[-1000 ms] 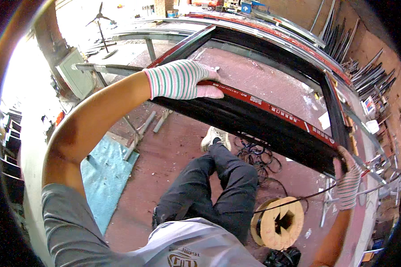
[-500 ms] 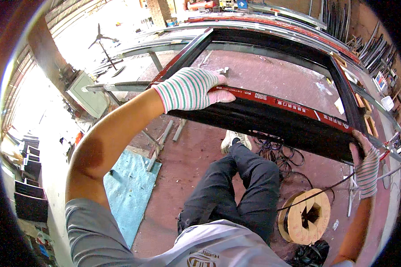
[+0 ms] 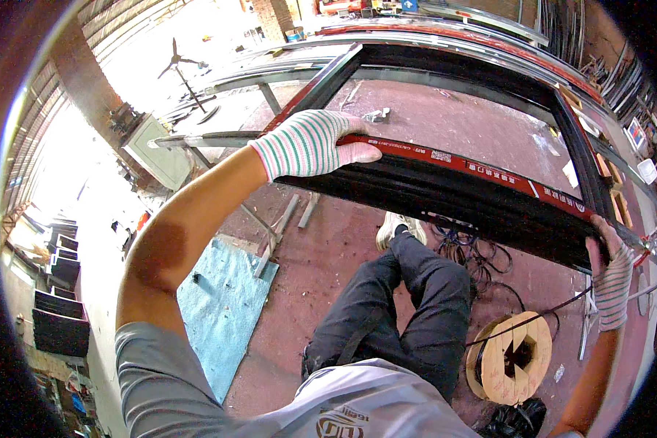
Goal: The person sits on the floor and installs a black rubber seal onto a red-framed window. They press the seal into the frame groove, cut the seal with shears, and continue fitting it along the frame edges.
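Note:
A large black rectangular window frame [image 3: 431, 179] with red protective film along its near edge lies across a metal stand in front of me. My left hand [image 3: 310, 144], in a white glove with green and pink stripes, grips the near left corner, thumb on the inner side of the red strip. At the near right corner my right hand [image 3: 612, 270], gloved the same way, is closed around the frame's end; part of its fingers is hidden behind the profile. The near side is tilted so its broad black face shows toward me.
A wooden spool [image 3: 515, 358] of black strip stands on the floor at right, beside loose black coils [image 3: 474, 252]. A light blue mat [image 3: 226, 306] lies at left. Long profiles [image 3: 445, 36] are stacked at the back. A standing fan [image 3: 186, 77] and pale cabinet [image 3: 157, 153] are far left.
The whole view has shifted slightly, so everything appears a little further right. Both hands keep their hold on the frame's corners.

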`<state>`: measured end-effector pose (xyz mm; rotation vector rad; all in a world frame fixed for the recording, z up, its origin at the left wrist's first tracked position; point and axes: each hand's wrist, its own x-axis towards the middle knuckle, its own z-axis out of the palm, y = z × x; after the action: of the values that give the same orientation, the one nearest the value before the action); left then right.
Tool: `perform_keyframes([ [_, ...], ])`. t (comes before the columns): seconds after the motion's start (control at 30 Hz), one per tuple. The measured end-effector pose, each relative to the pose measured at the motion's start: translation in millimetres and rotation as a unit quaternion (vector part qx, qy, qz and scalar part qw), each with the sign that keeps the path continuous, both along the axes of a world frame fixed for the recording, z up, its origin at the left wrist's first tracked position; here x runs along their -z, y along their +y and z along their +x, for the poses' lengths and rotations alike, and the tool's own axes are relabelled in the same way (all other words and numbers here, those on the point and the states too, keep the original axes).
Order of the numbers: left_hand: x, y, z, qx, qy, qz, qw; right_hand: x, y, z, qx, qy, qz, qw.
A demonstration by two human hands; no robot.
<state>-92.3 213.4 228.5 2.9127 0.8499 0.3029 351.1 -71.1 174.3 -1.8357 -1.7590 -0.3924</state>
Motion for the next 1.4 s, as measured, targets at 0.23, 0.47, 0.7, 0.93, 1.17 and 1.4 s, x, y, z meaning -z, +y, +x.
perform_keyframes([
  [0.23,3.9,16.9,-24.3,0.051,-0.031,0.006,0.998,2.3,-0.5,5.9,0.003,-0.075,0.02,0.997],
  [0.47,4.0,30.5,-74.0,0.024,0.009,0.088,0.996,3.7,2.0,3.4,0.017,-0.068,0.01,0.998],
  [0.7,1.1,18.1,-47.4,0.045,-0.005,0.114,0.992,7.0,-1.2,7.2,0.025,-0.013,0.001,1.0],
  [0.93,9.7,19.4,-28.0,0.055,-0.025,0.044,0.997,4.6,-0.1,10.6,-0.008,-0.044,-0.002,0.999],
  [1.17,14.5,38.7,-60.3,0.107,-0.076,0.091,0.987,-3.3,0.0,4.0,-0.006,-0.045,-0.015,0.999],
  [1.4,7.3,66.3,-157.9,-0.021,-0.113,0.287,0.951,-1.7,4.1,-3.1,-0.012,-0.028,-0.013,0.999],
])
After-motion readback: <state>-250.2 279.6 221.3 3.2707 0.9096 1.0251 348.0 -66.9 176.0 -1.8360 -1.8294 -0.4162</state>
